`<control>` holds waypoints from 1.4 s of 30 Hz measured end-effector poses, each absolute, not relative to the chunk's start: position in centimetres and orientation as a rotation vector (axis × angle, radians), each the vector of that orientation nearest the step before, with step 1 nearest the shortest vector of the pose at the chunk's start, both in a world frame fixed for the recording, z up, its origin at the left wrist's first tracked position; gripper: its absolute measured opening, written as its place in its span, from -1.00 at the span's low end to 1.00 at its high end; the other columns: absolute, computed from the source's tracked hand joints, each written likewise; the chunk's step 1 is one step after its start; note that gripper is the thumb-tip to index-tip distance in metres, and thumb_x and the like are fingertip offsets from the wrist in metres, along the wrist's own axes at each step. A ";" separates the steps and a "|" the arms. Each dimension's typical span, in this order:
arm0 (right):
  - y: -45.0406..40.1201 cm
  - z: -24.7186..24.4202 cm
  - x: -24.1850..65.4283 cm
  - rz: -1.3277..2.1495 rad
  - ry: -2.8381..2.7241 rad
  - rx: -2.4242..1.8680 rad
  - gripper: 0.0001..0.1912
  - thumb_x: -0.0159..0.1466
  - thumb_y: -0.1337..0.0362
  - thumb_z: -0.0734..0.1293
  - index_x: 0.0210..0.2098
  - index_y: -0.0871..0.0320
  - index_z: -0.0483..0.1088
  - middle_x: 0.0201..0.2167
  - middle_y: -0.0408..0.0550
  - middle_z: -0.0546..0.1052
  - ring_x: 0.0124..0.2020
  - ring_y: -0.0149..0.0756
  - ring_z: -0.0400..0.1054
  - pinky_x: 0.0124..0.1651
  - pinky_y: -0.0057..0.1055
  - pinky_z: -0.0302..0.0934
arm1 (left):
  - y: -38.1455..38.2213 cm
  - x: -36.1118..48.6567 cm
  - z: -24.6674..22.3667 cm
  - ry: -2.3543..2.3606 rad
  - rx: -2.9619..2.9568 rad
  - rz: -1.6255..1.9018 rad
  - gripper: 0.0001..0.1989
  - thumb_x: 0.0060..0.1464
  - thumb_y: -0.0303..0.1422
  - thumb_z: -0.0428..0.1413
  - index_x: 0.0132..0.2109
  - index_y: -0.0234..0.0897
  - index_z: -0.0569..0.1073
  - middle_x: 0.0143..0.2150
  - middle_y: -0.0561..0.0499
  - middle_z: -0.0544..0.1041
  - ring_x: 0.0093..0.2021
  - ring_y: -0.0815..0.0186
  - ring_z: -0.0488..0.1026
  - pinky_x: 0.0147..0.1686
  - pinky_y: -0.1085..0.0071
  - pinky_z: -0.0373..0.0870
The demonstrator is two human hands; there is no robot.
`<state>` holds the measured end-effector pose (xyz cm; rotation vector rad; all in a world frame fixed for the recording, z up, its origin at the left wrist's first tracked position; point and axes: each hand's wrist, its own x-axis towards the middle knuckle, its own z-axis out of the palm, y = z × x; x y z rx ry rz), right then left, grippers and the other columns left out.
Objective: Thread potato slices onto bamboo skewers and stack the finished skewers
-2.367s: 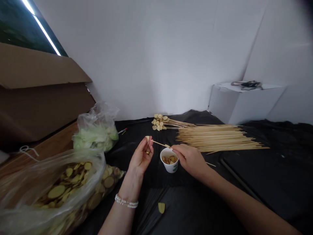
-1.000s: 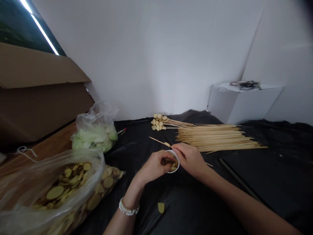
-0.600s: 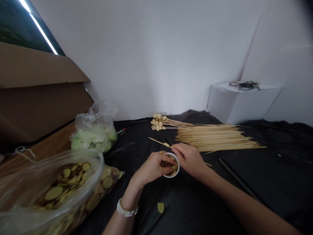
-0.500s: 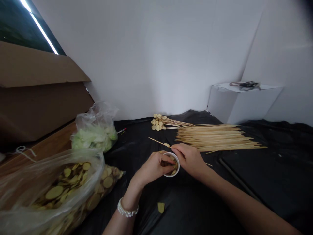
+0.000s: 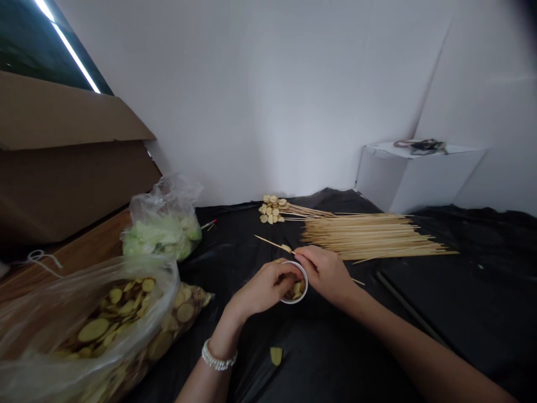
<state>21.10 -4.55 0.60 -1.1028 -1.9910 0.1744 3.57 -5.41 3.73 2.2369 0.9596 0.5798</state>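
Observation:
My right hand (image 5: 325,274) pinches a bamboo skewer (image 5: 271,242), its pointed end slanting up to the left. One pale slice (image 5: 286,248) is threaded on the skewer just ahead of the fingers. My left hand (image 5: 268,284), with a beaded bracelet at the wrist, reaches into a small white cup (image 5: 302,295). Its thumb and fingers are apart inside the rim, fingertips partly hidden. Pale slices (image 5: 297,288) lie in the cup. A single slice (image 5: 276,356) rests on the black sheet nearer to me.
Bamboo skewers (image 5: 369,238) lie in a wide pile beyond my right hand. Several loaded skewers (image 5: 272,210) rest by the wall. At left stand an open bag of slices (image 5: 163,274) and a bag of pale green pieces (image 5: 163,229). A white box (image 5: 415,176) stands at back right.
My left hand's fingers have shifted deeper across the cup, toward its far right rim, uncovering more slices at the near side. My right hand and the skewer have hardly moved.

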 end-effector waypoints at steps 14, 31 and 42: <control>-4.6 0.7 21.3 0.145 -1.996 -1.115 -0.79 0.33 0.28 0.15 -0.24 0.11 0.42 -0.33 -0.08 0.52 -0.29 -0.35 0.40 -0.19 -0.46 0.19 | -5.9 3.7 4.6 0.956 2.169 0.481 -0.96 -0.01 -0.41 0.09 -0.34 -0.29 0.42 -0.33 0.05 0.39 -0.39 0.40 0.28 -0.38 0.47 0.22; -4.5 1.7 21.6 0.253 -1.802 -1.104 -0.82 0.28 0.31 0.21 -0.26 0.11 0.45 -0.33 -0.10 0.56 -0.31 -0.33 0.41 -0.23 -0.45 0.19 | -4.2 3.7 3.1 1.081 1.802 1.188 -0.87 0.07 -0.36 0.09 -0.35 -0.31 0.49 0.03 -0.17 0.46 0.00 0.18 0.40 -0.04 0.30 0.29; -4.6 1.6 21.3 0.306 -1.872 -1.067 -0.80 0.30 0.29 0.18 -0.28 0.11 0.45 -0.35 -0.10 0.55 -0.33 -0.34 0.40 -0.24 -0.44 0.19 | -3.9 3.5 3.9 0.895 0.934 1.395 -0.83 -0.04 -0.36 0.21 -0.30 -0.34 0.41 -0.34 -0.08 0.58 -0.44 0.40 0.51 -0.43 0.55 0.39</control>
